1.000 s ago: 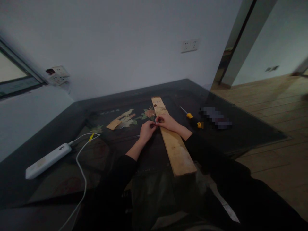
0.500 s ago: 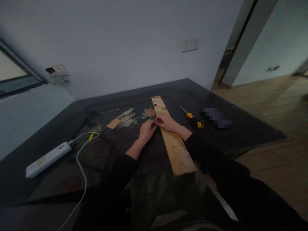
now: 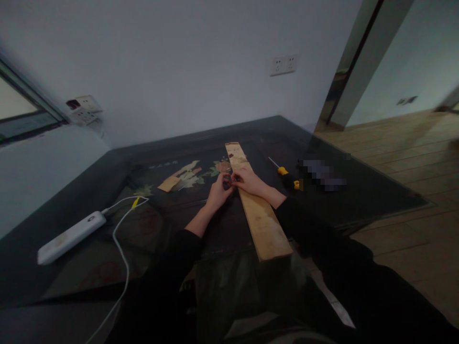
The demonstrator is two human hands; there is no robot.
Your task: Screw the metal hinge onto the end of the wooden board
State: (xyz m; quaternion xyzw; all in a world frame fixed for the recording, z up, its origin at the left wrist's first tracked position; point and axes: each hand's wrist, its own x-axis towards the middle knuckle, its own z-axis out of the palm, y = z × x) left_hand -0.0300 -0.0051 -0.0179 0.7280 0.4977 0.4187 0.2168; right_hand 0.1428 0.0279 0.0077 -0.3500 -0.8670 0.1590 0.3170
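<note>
A long, narrow wooden board (image 3: 267, 224) lies lengthwise on the dark table, its near end at the table's front edge. My right hand (image 3: 247, 180) rests over the board, its fingertips pinched at the board's left side on something too small to name. Just left of the board, my left hand (image 3: 218, 190) meets it with curled, closed fingers; what they hold, if anything, is hidden. To the right lies a screwdriver (image 3: 286, 177) with a yellow and black handle, its shaft pointing away. A small wooden piece (image 3: 169, 183) lies left of my hands.
A white power strip (image 3: 71, 238) lies on the table (image 3: 186, 224) at the left, its white cable (image 3: 124, 255) trailing to the front edge. A blurred-out object (image 3: 322, 175) lies right of the screwdriver. The wall with sockets (image 3: 283, 65) stands behind the table.
The fingers of my left hand have lifted and curled slightly at the board's left side. My right hand keeps its pinch nearly in place. The board and screwdriver have not moved.
</note>
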